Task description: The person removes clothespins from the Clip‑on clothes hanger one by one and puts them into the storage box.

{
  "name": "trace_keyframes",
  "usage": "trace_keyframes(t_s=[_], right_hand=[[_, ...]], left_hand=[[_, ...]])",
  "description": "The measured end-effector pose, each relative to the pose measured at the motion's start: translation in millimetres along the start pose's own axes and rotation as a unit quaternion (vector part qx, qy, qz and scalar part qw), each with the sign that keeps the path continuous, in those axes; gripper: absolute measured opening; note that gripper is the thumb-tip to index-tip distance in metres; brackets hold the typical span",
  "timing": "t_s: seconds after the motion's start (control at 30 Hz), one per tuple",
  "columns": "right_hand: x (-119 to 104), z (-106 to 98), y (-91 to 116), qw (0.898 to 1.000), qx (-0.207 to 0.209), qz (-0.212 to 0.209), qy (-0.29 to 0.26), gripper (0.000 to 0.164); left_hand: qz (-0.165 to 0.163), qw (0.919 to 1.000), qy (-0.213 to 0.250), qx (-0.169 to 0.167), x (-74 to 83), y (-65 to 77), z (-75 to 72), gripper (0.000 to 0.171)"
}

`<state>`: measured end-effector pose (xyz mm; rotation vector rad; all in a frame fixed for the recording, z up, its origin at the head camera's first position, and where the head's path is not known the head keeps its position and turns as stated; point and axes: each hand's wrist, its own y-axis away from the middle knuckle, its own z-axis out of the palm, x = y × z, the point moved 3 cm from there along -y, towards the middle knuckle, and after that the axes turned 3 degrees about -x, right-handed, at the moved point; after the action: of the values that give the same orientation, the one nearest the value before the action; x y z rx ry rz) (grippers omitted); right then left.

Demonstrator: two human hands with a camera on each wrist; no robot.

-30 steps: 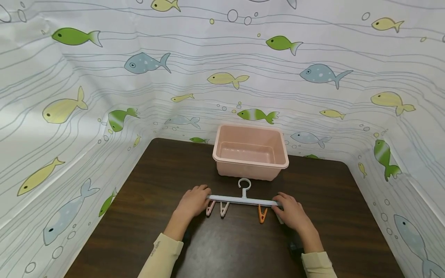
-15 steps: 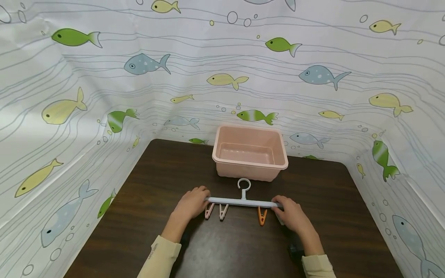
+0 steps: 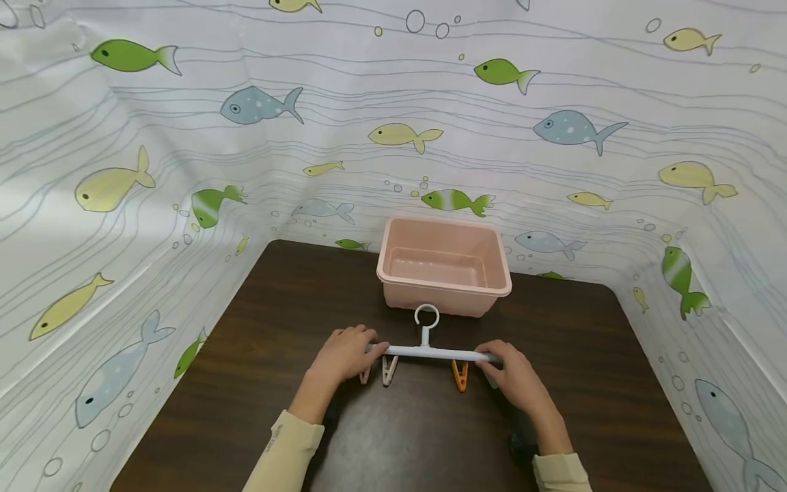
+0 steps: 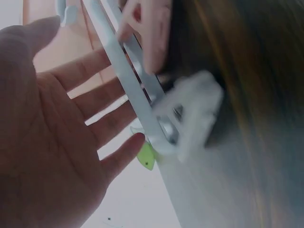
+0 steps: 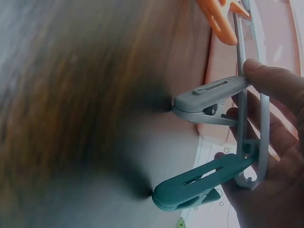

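Note:
A pale clip hanger (image 3: 443,353) with a round hook (image 3: 427,316) is held level, its clips hanging toward the near side. At its left end my left hand (image 3: 349,354) touches the bar. The left wrist view shows the fingers mostly straight behind the bar, thumb spread away. My right hand (image 3: 513,376) grips the other end, thumb (image 5: 261,71) on the frame and fingers behind it. A pink clip (image 4: 159,35) and a whitish clip (image 4: 199,107), blurred, hang on the left. An orange clip (image 3: 460,376), a grey clip (image 5: 204,97) and a teal clip (image 5: 202,183) hang on the right.
A pink plastic basin (image 3: 443,298) stands just beyond the hanger's hook on the dark wooden table (image 3: 406,437). Fish-patterned sheeting (image 3: 344,82) rises behind the table and along both sides.
The hanger has shifted slightly left, with its hook raised a little. My left hand has edged inward along the bar, hiding more of the pink clip. The right hand holds on.

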<state>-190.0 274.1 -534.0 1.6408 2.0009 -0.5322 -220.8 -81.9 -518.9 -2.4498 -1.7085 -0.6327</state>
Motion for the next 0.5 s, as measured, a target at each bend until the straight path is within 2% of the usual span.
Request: trace_keyframes(t_s=[0.2, 0.37, 0.5], right_hand=[[-11, 4, 3, 1.0, 0.004, -0.024, -0.012, 0.02], [-22, -1, 1, 0.998, 0.038, -0.049, -0.004, 0.023], [-31, -7, -2, 0.996, 0.061, -0.064, 0.007, 0.025]], left_hand=[[0.034, 0.9989, 0.031, -0.012, 11.4, -1.0, 7.6, 0.052], [0.072, 0.9969, 0.032, 0.01, 25.6, -5.7, 2.9, 0.052], [0.079, 0.9963, 0.028, 0.021, 35.0, -10.9, -2.4, 0.055]])
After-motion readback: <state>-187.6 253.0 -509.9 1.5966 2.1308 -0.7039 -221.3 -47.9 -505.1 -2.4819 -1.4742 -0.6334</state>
